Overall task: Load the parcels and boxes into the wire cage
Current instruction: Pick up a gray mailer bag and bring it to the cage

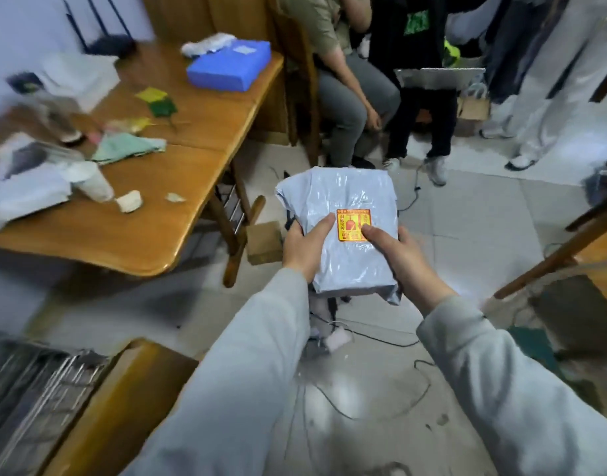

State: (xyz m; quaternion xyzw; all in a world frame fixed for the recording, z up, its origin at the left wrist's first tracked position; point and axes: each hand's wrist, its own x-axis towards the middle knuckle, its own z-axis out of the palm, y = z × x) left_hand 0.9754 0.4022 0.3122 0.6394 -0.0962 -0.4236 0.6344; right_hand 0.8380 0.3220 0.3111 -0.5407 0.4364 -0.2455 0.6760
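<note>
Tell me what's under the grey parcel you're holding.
Below the grey parcel, held by left hand and right hand, cables cross the tiled floor. Its underside and the fingers there are hidden.

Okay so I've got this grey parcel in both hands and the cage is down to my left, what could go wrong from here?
Cables run across the floor right under the grey parcel, which hides your feet, so tripping seems the main risk.

A small cardboard box and the table leg stand between you and the wire cage; turning left, you might clip them.

The wrap looks glossy, and left hand and right hand grip only its near end, so it could slip.
</note>
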